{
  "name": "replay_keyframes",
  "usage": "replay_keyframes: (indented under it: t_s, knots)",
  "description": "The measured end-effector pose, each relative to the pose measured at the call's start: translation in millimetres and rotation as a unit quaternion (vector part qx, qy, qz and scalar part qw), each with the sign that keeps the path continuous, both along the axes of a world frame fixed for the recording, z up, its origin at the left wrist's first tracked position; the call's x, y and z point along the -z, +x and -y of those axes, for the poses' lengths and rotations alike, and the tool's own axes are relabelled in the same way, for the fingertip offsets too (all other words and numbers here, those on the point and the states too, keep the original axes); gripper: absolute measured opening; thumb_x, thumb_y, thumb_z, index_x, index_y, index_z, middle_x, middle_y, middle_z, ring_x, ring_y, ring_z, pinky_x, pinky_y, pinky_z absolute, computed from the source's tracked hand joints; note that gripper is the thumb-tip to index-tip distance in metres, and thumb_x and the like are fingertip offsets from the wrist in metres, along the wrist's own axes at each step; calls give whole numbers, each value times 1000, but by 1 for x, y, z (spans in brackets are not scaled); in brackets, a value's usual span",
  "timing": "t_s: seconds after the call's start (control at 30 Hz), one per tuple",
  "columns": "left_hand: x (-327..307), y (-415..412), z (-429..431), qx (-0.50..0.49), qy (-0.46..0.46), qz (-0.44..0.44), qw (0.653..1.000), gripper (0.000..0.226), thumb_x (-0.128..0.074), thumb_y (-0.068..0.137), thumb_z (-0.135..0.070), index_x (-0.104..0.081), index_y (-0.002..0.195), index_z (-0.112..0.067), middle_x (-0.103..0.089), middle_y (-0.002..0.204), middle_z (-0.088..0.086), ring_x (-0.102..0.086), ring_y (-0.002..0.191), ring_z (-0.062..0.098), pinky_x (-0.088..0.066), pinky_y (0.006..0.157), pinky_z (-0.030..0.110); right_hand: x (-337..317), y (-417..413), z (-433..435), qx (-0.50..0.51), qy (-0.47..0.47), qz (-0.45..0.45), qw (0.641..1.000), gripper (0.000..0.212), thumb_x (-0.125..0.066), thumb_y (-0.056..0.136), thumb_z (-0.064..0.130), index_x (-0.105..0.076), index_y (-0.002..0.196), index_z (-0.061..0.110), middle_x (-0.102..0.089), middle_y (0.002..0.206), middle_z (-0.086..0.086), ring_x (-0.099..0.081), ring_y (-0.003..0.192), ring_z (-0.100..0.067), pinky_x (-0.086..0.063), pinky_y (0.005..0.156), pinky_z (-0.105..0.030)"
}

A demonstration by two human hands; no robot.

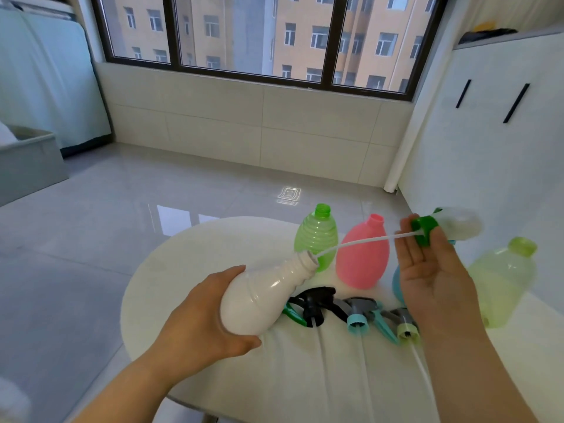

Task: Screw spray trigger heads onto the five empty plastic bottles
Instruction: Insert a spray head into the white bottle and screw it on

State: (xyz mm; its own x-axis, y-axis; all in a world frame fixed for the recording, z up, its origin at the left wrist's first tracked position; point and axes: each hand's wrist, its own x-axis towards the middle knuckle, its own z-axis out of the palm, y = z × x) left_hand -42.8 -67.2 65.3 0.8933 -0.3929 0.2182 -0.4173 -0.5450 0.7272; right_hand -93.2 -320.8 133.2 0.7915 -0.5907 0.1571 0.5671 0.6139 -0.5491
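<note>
Our left hand (195,325) grips the white bottle (259,297) at its lower body, with fingers and thumb curled round it. The bottle is held above the table (213,239) and tilted, so its open neck points up and to the right. Our right hand (427,276) is raised with the palm toward us. It pinches the green head (422,230) by its collar between thumb and fingers; the white body of this head is blurred behind the hand. The thin tube (360,241) runs from the collar down to the left. Its tip is at the mouth of the white bottle, and we cannot tell if it is inside. On the table the green bottle (316,236) and the pink bottle (363,257) stand upright side by side, both open. The blue bottle (396,285) is mostly hidden behind the right hand. The yellow bottle (500,285) stands at the far right. Three heads lie in a row in front: the black head (314,300), the teal head (358,315) and the yellow head (406,328).
</note>
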Motion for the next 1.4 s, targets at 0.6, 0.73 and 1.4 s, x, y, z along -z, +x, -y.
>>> replay_keyframes:
  t_s: [0.6, 0.73, 1.4]
  knots:
    - [-1, -7, 7, 34, -83, -45, 995, 79, -70, 33, -60, -34, 104, -61, -44, 111, -37, -37, 101, -27, -34, 74, 5, 19, 11, -50, -131, -322, -114, 931, 28, -66, 60, 16, -72, 75, 38, -74, 80, 17, -67, 82, 1, -51, 67, -11]
    - [-3, -9, 8, 19, -69, -36, 997, 77, -67, 31, -61, -32, 100, -64, -41, 107, -40, -38, 98, -26, -33, 73, 5, 26, 15, -48, -129, -304, -145, 933, 34, -58, 77, 1, -72, 73, 32, -74, 75, 14, -67, 78, -3, -53, 69, -14]
    - [9, -14, 30, 30, -97, -49, 994, 80, -74, 46, -53, -22, 106, -63, -27, 114, -41, -36, 101, -17, -31, 81, 2, 21, 24, -69, -62, -242, -134, 959, 15, -58, 79, 10, -60, 82, 24, -70, 63, 16, -66, 70, 0, -49, 71, -26]
